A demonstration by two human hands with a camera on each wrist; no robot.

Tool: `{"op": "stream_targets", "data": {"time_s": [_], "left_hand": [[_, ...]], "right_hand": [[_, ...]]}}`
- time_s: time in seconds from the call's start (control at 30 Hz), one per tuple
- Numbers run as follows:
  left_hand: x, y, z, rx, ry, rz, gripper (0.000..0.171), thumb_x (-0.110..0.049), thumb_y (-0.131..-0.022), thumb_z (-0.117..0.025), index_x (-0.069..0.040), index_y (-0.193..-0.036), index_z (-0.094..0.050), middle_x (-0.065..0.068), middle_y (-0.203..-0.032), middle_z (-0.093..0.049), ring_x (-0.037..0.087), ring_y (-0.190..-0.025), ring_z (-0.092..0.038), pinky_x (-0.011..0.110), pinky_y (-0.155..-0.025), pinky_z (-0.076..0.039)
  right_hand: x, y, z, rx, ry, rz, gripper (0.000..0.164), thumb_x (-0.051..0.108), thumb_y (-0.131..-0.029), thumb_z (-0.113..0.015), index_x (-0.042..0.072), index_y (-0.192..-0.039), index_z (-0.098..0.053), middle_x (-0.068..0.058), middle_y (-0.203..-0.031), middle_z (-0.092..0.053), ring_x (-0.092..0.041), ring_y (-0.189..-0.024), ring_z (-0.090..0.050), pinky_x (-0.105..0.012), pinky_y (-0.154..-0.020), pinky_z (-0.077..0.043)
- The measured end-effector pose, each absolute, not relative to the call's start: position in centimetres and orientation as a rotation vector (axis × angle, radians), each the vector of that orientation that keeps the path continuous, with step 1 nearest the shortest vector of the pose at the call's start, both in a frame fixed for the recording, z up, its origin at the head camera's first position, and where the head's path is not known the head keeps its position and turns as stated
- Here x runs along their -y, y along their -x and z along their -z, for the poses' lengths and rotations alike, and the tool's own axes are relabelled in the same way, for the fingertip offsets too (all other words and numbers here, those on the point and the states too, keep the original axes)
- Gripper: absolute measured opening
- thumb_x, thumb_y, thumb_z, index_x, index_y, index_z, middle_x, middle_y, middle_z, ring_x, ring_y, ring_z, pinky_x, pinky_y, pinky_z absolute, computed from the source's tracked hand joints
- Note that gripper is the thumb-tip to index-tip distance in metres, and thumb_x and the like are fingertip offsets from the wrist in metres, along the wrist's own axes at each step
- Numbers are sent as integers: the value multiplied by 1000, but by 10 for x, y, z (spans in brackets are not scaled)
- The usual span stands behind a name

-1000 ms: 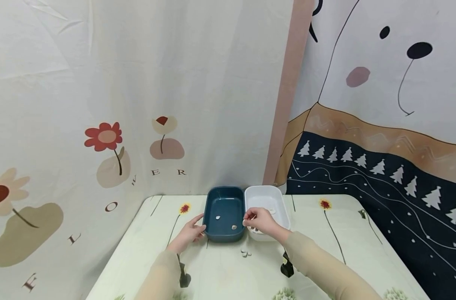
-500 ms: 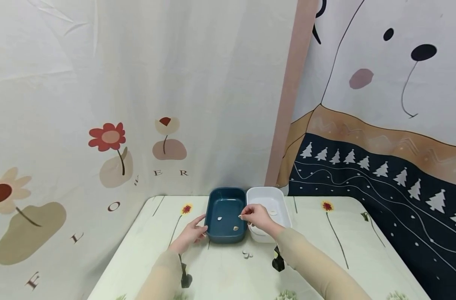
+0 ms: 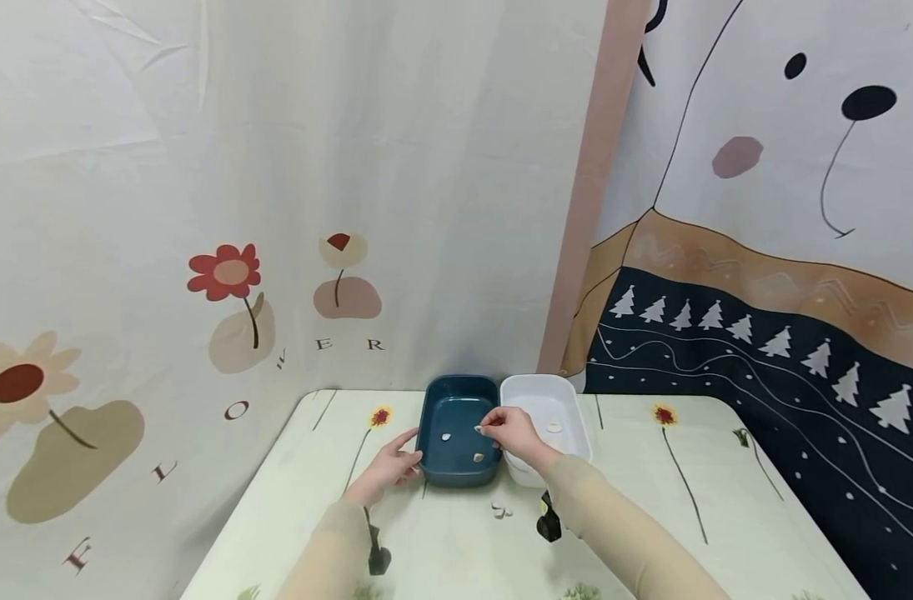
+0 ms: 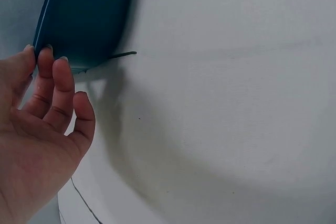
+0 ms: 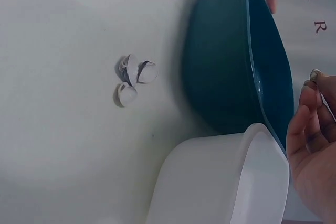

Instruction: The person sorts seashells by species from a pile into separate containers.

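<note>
My left hand grips the left rim of a dark teal plastic basin, thumb and fingertips at its edge in the left wrist view. My right hand is over the basin's right side and pinches a small shell between thumb and fingertips. Inside the basin lie a whitish shell and a tan shell, apart from each other. A white plastic basin stands against its right side, partly hidden by my right hand and forearm. A pale shell lies in it.
A small cluster of shells lies on the table in front of the basins. The tablecloth carries printed flowers. Behind the basins hangs a pale curtain. Black wrist devices sit under the forearms.
My right hand has moved left from above the white basin to over the teal basin, with the shell between its fingertips. The left hand stays on the rim. The head view shifts slightly.
</note>
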State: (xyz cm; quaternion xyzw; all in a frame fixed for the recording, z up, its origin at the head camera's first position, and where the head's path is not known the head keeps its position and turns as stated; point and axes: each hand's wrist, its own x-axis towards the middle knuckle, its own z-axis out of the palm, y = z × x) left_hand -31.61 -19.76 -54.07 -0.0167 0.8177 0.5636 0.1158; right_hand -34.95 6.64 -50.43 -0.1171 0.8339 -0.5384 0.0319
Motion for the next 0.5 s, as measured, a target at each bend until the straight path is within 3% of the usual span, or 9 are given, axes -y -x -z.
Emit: {"op": "stream_targets", "data": {"time_s": [0.33, 0.5], "left_hand": [[196, 315, 540, -2392, 26, -1652, 56, -16, -98, -57, -9, -149, -36, 13, -82, -63, 26, -72, -59, 32, -61, -42], [198, 315, 538, -2393, 43, -1646, 56, -16, -98, -56, -7, -150, -34, 13, -82, -63, 24, -71, -59, 30, -61, -43]], "right_hand": [[-64, 347, 503, -2571, 377, 1643, 7, 1, -89, -66, -4, -93, -67, -5, -78, -64, -18, -59, -58, -36, -62, -53], [-64, 344, 502, -2564, 368, 1641, 9, 2, -89, -66, -5, -95, -67, -4, -77, -64, -18, -58, -58, -32, -60, -52]]}}
